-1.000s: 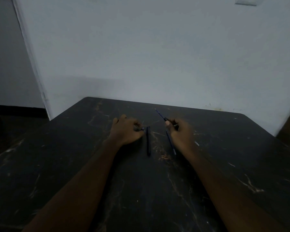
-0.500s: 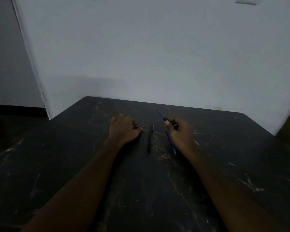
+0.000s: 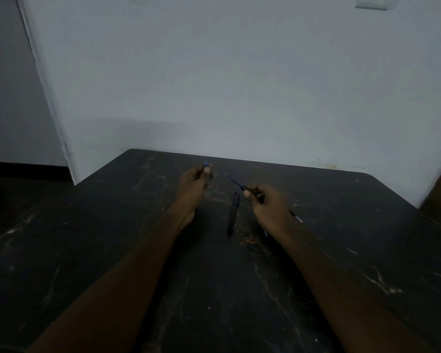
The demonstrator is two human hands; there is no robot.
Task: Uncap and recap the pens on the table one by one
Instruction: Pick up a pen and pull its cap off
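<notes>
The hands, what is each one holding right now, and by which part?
The right hand pinches an uncapped pen at its lower barrel, tip pointing away. The left hand pinches a small blue cap between its fingertips, one end showing.

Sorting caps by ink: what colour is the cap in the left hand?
Blue, as the head view shows: the cap pokes above the left hand.

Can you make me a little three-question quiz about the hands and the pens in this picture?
1. True or false: the right hand holds an uncapped pen with its tip pointing toward the wall.
2. What small blue thing does the left hand pinch? A) cap B) eraser C) coin
3. Fill in: a dark pen lies on the ____ between the hands.

Key: 1 true; 2 A; 3 table.
</notes>
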